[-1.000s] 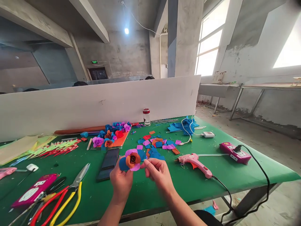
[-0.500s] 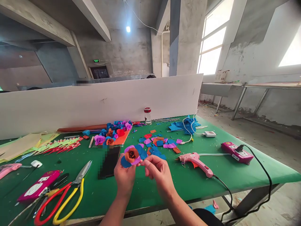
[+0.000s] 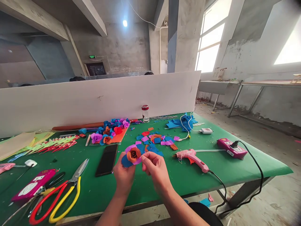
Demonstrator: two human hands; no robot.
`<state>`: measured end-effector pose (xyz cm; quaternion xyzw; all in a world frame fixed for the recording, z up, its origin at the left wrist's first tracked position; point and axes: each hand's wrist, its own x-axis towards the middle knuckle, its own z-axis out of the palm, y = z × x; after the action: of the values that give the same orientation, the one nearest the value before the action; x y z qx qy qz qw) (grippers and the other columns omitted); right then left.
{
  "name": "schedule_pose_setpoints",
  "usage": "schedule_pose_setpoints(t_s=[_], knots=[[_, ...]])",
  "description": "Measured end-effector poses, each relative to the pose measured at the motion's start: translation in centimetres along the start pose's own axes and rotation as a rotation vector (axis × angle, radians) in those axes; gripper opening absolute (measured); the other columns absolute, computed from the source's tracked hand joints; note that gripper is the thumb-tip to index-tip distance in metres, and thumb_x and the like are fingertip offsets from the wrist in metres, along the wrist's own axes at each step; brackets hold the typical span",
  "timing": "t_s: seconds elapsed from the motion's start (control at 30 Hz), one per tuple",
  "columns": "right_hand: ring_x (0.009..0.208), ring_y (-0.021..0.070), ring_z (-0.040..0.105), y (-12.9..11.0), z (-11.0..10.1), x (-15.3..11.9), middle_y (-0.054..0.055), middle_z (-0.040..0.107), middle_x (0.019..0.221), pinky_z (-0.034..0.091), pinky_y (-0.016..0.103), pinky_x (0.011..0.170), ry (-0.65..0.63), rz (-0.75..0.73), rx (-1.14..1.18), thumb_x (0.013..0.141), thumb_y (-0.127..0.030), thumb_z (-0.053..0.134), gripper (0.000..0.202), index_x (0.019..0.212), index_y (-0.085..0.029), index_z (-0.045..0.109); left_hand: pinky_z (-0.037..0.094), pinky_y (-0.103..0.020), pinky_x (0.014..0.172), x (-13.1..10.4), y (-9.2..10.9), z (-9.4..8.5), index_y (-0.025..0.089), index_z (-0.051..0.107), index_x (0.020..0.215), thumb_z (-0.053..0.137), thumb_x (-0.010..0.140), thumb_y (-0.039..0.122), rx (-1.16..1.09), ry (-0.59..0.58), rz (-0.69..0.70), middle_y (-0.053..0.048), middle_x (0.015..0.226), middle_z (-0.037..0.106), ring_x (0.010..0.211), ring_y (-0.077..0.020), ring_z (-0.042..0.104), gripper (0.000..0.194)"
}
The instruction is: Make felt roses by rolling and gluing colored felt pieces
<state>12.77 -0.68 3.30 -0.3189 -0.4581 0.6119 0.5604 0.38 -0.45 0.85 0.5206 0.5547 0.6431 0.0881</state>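
Observation:
A paper flower (image 3: 134, 154), with an orange centre and purple and blue outer petals, faces up above the green table. My left hand (image 3: 123, 174) is closed around its underside, so the base of the flower is hidden. At the flower's right edge, my right hand (image 3: 154, 168) pinches the rim of a purple petal between thumb and forefinger. Loose cut petals (image 3: 156, 139) in blue, purple and orange lie just beyond both hands. To the right rests a pink glue gun (image 3: 192, 157), its nozzle pointing left. A black phone (image 3: 107, 160) lies left of my left hand.
Red-and-yellow-handled scissors (image 3: 68, 188) lie front left beside a magenta power strip (image 3: 35, 185). Finished paper flowers (image 3: 113, 130) are heaped at the back. A lidded glass jar (image 3: 145, 114) stands by the white board (image 3: 117, 97). Another power strip (image 3: 231, 148) with a black cord sits right.
My right hand has moved in slightly against the flower's right edge. The camera view has shifted a little; the flower remains in my left hand.

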Motion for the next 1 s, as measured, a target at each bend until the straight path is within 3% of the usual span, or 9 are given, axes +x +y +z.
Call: schedule_pose_setpoints(t_s=[0.33, 0.6, 0.7, 0.8, 1.0], knots=[[0.044, 0.0071, 0.035, 0.1, -0.2, 0.1, -0.004, 0.051, 0.047, 0.023, 0.022, 0.045, 0.01, 0.003, -0.021, 0.07, -0.044, 0.072, 0.03, 0.064, -0.016, 0.062, 0.037, -0.022, 0.052, -0.1, -0.4, 0.0, 0.021, 0.058, 0.068, 0.071, 0.071, 0.037, 0.008, -0.004, 0.022, 0.006, 0.055, 0.049, 0.054, -0.0123, 0.043, 0.021], [0.047, 0.008, 0.039, -0.4, -0.2, -0.3, -0.004, 0.052, 0.051, 0.027, 0.022, 0.047, 0.05, -0.085, -0.062, 0.073, -0.042, 0.071, 0.028, 0.066, -0.017, 0.059, 0.044, -0.023, 0.055, 0.0, -0.7, -0.1, 0.021, 0.064, 0.078, 0.074, 0.07, 0.035, 0.004, 0.009, 0.036, 0.005, 0.062, 0.058, 0.058, -0.0135, 0.052, 0.018], [0.049, 0.0078, 0.039, -0.3, -0.3, -0.3, -0.005, 0.051, 0.052, 0.029, 0.021, 0.048, 0.101, -0.121, 0.037, 0.073, -0.042, 0.074, 0.032, 0.064, -0.018, 0.055, 0.051, -0.027, 0.063, 0.0, -1.1, 0.0, 0.021, 0.067, 0.089, 0.077, 0.07, 0.036, -0.055, 0.012, -0.035, 0.001, 0.071, 0.067, 0.065, -0.0171, 0.062, 0.027], [0.046, 0.0064, 0.038, 0.0, -0.4, 0.0, -0.003, 0.055, 0.054, 0.03, 0.02, 0.047, 0.069, -0.058, 0.174, 0.072, -0.047, 0.078, 0.038, 0.064, -0.018, 0.056, 0.055, -0.032, 0.07, 0.2, -1.5, -0.1, 0.02, 0.067, 0.102, 0.077, 0.071, 0.037, -0.114, -0.009, -0.069, -0.002, 0.078, 0.071, 0.069, -0.0195, 0.067, 0.036], [0.046, 0.0075, 0.049, 0.2, 0.1, 0.0, 0.003, 0.066, 0.06, 0.035, 0.02, 0.048, -0.039, 0.005, 0.201, 0.076, -0.059, 0.074, 0.045, 0.071, -0.014, 0.067, 0.046, -0.025, 0.056, 0.7, -1.2, -0.5, 0.019, 0.066, 0.076, 0.073, 0.068, 0.029, -0.003, 0.124, 0.18, 0.003, 0.064, 0.062, 0.059, -0.0143, 0.055, 0.014]])
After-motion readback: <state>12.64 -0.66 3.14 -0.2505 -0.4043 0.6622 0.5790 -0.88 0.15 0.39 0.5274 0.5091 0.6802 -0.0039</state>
